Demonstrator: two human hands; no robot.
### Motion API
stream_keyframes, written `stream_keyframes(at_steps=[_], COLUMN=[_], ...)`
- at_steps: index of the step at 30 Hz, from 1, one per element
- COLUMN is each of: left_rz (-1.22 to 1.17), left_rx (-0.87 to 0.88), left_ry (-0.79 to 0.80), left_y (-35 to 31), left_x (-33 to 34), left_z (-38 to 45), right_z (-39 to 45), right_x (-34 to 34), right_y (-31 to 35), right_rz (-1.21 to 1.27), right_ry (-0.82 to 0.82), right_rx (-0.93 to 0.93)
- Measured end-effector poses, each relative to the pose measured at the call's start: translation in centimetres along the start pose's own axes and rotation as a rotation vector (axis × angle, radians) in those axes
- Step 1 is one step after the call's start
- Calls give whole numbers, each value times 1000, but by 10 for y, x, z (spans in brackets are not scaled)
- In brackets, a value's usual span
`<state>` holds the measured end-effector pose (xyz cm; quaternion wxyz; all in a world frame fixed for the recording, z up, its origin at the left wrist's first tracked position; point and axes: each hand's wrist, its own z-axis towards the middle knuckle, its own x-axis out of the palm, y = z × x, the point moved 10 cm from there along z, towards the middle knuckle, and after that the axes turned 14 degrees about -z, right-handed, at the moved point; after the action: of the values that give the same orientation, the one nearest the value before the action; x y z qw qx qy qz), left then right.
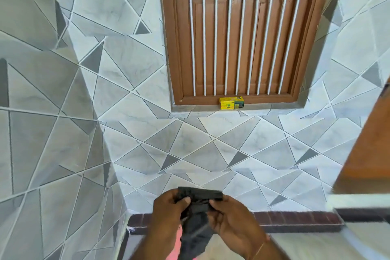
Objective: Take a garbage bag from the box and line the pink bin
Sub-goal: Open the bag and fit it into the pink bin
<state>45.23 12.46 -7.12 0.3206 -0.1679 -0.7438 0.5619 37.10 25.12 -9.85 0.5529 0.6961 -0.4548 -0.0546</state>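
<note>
Both hands, the left hand (168,211) and right hand (230,217), pinch the folded black garbage bag (198,215) between thumbs and fingers, likely to open it, above a pink bin (175,245) barely showing below, the yellow box (231,103) well beyond on the window sill (190,110).

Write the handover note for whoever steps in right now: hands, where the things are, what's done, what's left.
Left hand: pinching the black garbage bag at its folded top.
Right hand: pinching the same bag from the other side; both thumbs on top.
Bag: still mostly folded, lower part hanging loose between the hands.
Yellow box: on the sill below the wooden window, away from the hands.
Pink bin: only a pink patch shows below the hands; mostly hidden.
Done: bag taken out.
Left: unfold and open the bag, fit it into the bin.
</note>
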Motion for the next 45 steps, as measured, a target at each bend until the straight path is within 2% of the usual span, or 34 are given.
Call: stream_keyframes(at_steps=[2, 4, 7, 9, 11, 14, 17, 21, 24, 26, 30, 32, 35, 38, 39, 41, 44, 45], left_rz=[-114, -174, -149, -65, 66, 236, 381, 521, 649, 773, 927, 795, 452, 244, 179, 98, 133, 155], left_rx=[-48, -63, -7, 61, 138, 214, 207, 106, 41, 108, 339, 314, 185, 176, 180, 185, 161, 143], left_ry=[13, 11, -38, -77, -95, -55, 37, 179, 272, 301, 174, 145, 128, 67, 47, 13, 32, 64], left_y=[1, -2, -16, -31, -48, -65, -66, -53, -46, -46, -67, -71, -70, -70, -69, -67, -59, -55], left_x=[-5, -7, -10, -9, -4, 14, 32, 39, 46, 55, 67, 65, 63, 62, 61, 58, 60, 64], left_z=[-12, -21, -29, -34, -39, -47, -49, -46, -53, -58, -67, -68, -75, -80, -81, -81, -81, -81], right_z=[-15, -29, -46, -64, -77, -79, -83, -91, -97, -99, -100, -102, -110, -133, -134, -121, -97, -92], right_x=[3, -6, -22, -16, 9, 31, 20, 0, -2, 2, 0, -4, -9, -11, -12, -15, -4, -2], right_y=[-2, 1, 14, 39, 59, 66, 86, 114, 132, 138, 150, 158, 164, 158, 150, 125, 82, 72], right_rz=[-76, -216, -497, -745, -923, -1026, -1075, -1135, -1417, -1531, -1569, -1597, -1586, -1396, -1278, -1037, -726, -596], right_ry=[-63, -205, -451, -583, -499, -339, -392, -418, -505, -521, -527, -560, -660, -782, -752, -568, -212, -137], right_rx=[-27, -66, -138, -314, -532, -608, -640, -666, -773, -833, -898, -927, -951, -1005, -955, -737, -395, -323])
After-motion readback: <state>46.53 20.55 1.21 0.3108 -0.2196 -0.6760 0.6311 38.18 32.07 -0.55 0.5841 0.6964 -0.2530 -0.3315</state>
